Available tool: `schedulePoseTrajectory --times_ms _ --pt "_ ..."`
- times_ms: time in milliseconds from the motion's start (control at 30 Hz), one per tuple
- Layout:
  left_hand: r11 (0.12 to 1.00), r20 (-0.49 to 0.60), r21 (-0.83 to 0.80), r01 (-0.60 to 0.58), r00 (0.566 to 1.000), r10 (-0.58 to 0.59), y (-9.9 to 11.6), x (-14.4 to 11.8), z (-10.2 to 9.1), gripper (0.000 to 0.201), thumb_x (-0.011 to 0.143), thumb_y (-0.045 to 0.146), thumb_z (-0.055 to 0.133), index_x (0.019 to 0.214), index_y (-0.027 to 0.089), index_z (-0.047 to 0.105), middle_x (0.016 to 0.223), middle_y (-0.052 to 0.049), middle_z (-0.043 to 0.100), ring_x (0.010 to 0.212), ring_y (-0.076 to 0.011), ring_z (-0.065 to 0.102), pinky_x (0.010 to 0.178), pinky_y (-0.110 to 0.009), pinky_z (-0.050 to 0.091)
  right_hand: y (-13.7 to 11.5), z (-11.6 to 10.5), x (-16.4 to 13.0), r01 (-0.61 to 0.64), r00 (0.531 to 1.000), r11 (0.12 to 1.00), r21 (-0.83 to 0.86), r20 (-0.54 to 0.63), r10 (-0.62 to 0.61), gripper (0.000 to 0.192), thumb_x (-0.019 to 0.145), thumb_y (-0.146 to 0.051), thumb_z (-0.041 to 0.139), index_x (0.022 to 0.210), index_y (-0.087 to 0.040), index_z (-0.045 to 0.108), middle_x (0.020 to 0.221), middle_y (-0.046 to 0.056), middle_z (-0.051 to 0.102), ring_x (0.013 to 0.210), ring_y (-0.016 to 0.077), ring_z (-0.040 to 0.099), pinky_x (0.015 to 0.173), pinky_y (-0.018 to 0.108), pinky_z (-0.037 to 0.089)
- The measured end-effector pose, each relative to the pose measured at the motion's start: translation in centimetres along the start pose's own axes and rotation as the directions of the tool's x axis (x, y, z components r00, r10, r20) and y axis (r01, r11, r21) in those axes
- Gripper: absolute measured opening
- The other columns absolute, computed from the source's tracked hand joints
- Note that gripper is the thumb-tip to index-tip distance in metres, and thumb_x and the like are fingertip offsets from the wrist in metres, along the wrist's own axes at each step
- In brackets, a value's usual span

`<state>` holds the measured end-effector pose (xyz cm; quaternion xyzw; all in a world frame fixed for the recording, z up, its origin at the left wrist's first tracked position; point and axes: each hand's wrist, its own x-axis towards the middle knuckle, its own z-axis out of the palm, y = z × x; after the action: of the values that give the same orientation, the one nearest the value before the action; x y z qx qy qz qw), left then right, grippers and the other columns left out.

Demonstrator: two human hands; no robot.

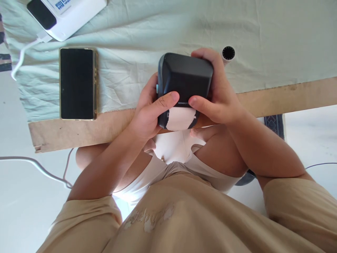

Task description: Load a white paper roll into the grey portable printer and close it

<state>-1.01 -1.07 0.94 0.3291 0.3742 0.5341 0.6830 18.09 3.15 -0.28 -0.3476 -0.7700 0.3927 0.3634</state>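
Between my two hands is a black label printer (185, 77) marked NIIMBOT, held over the near edge of the table. A torn pale piece of paper or tape (180, 118) covers part of its near end. My left hand (152, 107) grips the left side, thumb on top, by a small light-blue tab (157, 88). My right hand (218, 92) wraps the right side, its thumb pressing near the lettering and its fingers round the far corner. The printer's underside is hidden, as are most of the left fingers.
A phone (77, 83) lies on the pale green cloth (126, 38) at left. Behind it is a white device (76, 17) with a white cable (22, 56). A small dark-topped cylinder (228, 53) stands just beyond my right hand. The table's bare wooden edge (286, 96) runs along the front.
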Motion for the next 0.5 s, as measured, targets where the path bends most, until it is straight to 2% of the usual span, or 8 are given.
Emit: schedulePoseTrajectory --times_ms 267,500 --pt "1.000 0.042 -0.021 0.011 0.999 -0.010 0.06 0.00 -0.23 0.035 0.084 0.041 0.084 0.110 0.023 0.069 0.091 -0.004 0.071 0.078 -0.0190 0.068 0.065 -0.028 0.052 0.20 -0.10 -0.09 -0.018 1.000 0.999 0.041 0.021 0.017 0.078 0.088 -0.071 0.065 0.146 -0.031 0.033 0.137 0.008 0.057 0.110 0.0245 0.063 0.095 0.042 0.056" --pt "0.997 0.015 -0.060 0.052 0.999 -0.051 0.14 -0.12 -0.30 0.031 0.084 0.038 0.084 0.107 0.022 0.069 0.088 -0.002 0.070 0.071 -0.0158 0.066 0.059 -0.026 0.049 0.24 -0.20 0.09 -0.030 0.999 0.999 0.023 0.036 0.029 0.077 0.088 -0.074 0.063 0.146 -0.031 0.034 0.134 0.008 0.059 0.114 0.0262 0.063 0.096 0.045 0.058"
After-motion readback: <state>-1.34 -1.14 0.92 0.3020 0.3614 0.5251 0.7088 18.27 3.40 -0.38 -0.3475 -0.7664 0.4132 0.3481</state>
